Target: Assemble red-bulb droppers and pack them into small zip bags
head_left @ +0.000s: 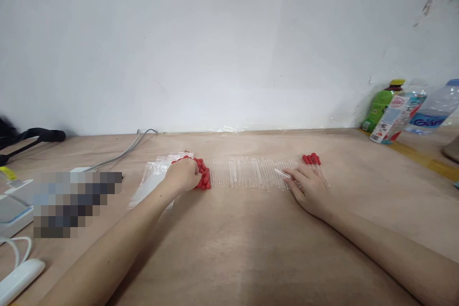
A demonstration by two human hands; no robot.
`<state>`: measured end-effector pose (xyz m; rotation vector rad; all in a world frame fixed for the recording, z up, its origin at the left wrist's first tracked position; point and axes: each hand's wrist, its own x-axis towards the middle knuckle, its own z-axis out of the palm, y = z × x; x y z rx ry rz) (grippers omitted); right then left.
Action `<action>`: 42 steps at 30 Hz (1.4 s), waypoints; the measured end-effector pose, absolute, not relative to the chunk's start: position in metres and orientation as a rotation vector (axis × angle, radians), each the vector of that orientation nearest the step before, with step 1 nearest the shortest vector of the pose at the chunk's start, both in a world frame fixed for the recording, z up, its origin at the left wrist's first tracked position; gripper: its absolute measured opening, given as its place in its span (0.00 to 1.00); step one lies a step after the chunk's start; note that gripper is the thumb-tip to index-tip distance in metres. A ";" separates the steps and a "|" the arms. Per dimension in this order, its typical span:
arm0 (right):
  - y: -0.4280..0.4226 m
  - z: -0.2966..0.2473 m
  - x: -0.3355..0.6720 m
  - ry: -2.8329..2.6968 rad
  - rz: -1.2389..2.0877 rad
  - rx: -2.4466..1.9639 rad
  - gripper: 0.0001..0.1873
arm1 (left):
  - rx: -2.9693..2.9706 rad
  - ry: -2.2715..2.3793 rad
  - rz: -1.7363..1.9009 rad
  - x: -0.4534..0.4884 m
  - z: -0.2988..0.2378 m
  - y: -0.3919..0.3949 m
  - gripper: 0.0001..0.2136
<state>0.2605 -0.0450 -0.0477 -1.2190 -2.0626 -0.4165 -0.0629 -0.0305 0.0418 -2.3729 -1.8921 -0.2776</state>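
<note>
My left hand (183, 175) reaches down into a pile of red rubber bulbs (205, 178). Its fingers are closed, but the fingertips are hidden, so what they grip does not show. A long row of clear glass dropper tubes (247, 172) lies side by side to the right of the pile. At the row's right end, my right hand (311, 189) pinches a glass dropper tube (281, 172) between thumb and fingers, its tip pointing left. Just beyond that hand lie several droppers with red bulbs (312, 158) fitted on their glass tubes.
Clear plastic bags (148, 184) lie under and beside my left wrist. A grey cable (125, 152) and a white power strip (17, 201) are at left. Drink bottles (382, 105) and a carton (396, 117) stand at the back right. A white wall closes off the table's far edge.
</note>
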 end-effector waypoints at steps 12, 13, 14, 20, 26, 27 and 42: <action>-0.045 -0.048 0.260 -2.074 -0.355 -1.163 0.12 | -2.476 -1.463 -0.606 -0.026 0.031 -0.052 0.07; -0.045 -0.047 0.260 -2.081 -0.351 -1.154 0.12 | -2.569 -1.382 -0.607 -0.019 0.025 -0.057 0.07; -0.046 -0.047 0.260 -2.088 -0.350 -1.146 0.12 | -2.638 -1.324 -0.579 -0.012 0.018 -0.061 0.07; -0.051 -0.045 0.256 -2.129 -0.408 -1.068 0.11 | -2.823 -1.317 -0.696 0.001 -0.012 -0.071 0.03; -0.066 -0.042 0.233 -2.188 -0.268 -0.958 0.10 | -2.930 -1.344 -0.895 0.002 -0.018 -0.063 0.09; -0.069 -0.040 0.228 -2.193 -0.233 -0.943 0.10 | -2.934 -1.344 -0.930 0.003 -0.018 -0.063 0.09; -0.080 -0.033 0.214 -2.198 -0.110 -0.891 0.09 | -3.055 -1.506 -1.320 0.010 -0.020 -0.068 0.08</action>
